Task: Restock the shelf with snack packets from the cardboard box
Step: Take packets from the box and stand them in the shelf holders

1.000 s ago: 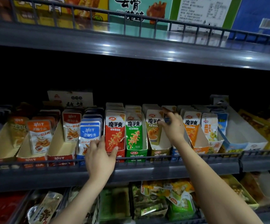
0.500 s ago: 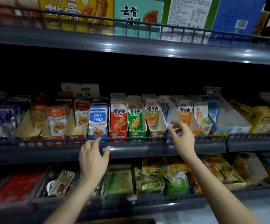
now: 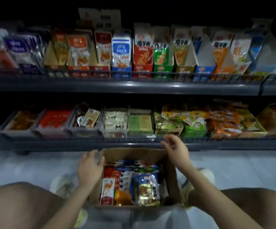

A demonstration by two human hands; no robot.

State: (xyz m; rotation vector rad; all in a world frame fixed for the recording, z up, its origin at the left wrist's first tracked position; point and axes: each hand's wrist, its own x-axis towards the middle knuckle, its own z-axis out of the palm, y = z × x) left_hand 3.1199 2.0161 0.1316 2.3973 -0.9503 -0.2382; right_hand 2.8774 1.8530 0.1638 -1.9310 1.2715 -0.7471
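Note:
A brown cardboard box (image 3: 172, 177) stands on the floor between my knees, filled with mixed snack packets (image 3: 130, 182) in red, blue and gold. My left hand (image 3: 89, 167) hovers at the box's left wall, fingers relaxed, holding nothing. Over the box's far right corner my right hand (image 3: 175, 150) hangs with loosely curled fingers, empty. The upper shelf (image 3: 134, 86) carries upright display cartons of packets; a blue carton (image 3: 203, 70) right of centre looks nearly empty at the front.
The lower shelf (image 3: 216, 143) holds trays of loose snack bags behind a low wire rail. My bare knees fill both bottom corners. Pale floor tiles (image 3: 26, 166) lie either side of the box. My shoes sit beside the box.
Both hands have dropped from the upper shelf's rail down to the cardboard box. My view has tilted downward, bringing the box, floor and my knees into sight.

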